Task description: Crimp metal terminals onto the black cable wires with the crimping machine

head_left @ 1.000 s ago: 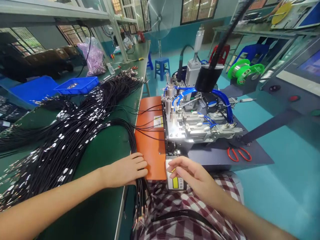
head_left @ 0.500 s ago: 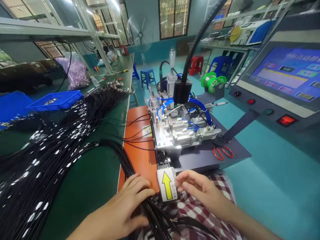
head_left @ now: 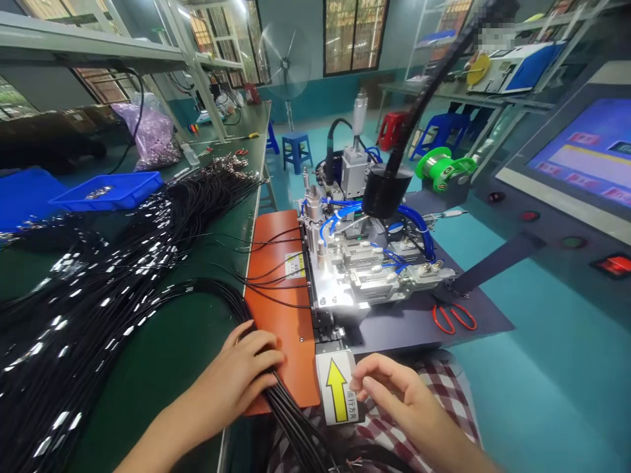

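My left grip (head_left: 246,368) is holding the cables (head_left: 292,414), which are running from the tabletop (head_left: 162,345) over the orange plate (head_left: 286,348). My right grip (head_left: 397,391) is hovering half-open, empty, beside the arrow label (head_left: 338,389).

Daylight fairly bright, from barred window (head_left: 353,36) at 12 o'clock; strip light (head_left: 240,6) glowing at 11. Hard white glare on machine's metal plate (head_left: 336,292), just off centre toward 5. Deep shadow under shelf (head_left: 98,41), 9 to 10. White tags (head_left: 62,419) among black cables (head_left: 200,203) burnt out, smeared at 8. Screen (head_left: 586,154), 2 to 3, hazy, lettering unreadable. Edges stretched wide; pixelated patch (head_left: 495,38) between 1 and 2
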A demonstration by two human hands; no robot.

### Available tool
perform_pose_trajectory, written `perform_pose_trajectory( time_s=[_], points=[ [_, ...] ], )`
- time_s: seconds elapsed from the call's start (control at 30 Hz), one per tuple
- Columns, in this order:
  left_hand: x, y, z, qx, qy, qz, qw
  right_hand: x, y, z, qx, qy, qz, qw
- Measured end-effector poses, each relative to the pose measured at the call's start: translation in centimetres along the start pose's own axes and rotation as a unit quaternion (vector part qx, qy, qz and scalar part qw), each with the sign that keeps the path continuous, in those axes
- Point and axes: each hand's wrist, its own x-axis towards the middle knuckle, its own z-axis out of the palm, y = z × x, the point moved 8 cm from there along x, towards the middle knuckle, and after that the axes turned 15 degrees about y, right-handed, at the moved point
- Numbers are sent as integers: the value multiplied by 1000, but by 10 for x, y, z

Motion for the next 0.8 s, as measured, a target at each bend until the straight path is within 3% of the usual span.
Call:
perform_pose_trajectory(
  time_s=[0.17, 0.33, 0.43, 0.53, 0.67, 0.8],
  points=[
    [-8, -12, -1, -5, -26, -39, 999, -5, 8, -1, 15, 10, 30, 999],
    [-13, -24, -5, -141, -10, -128, 982, -3, 7, 0, 12, 5, 26, 1000],
    [-6, -26, -18, -221, 57, -151, 962, -2, 3, 4, 16, 0, 27, 999],
    [-2, -20, -28, -189, 135, -136, 963, -3, -8, 6, 36, 14, 9, 999],
    [-5, -9, -10, -128, 122, -116, 977, -8, -19, 13, 8, -9, -42, 999],
    [-12, -5, 5, -118, 119, -118, 979, -5, -9, 12, 34, -3, -4, 999]
  ],
)
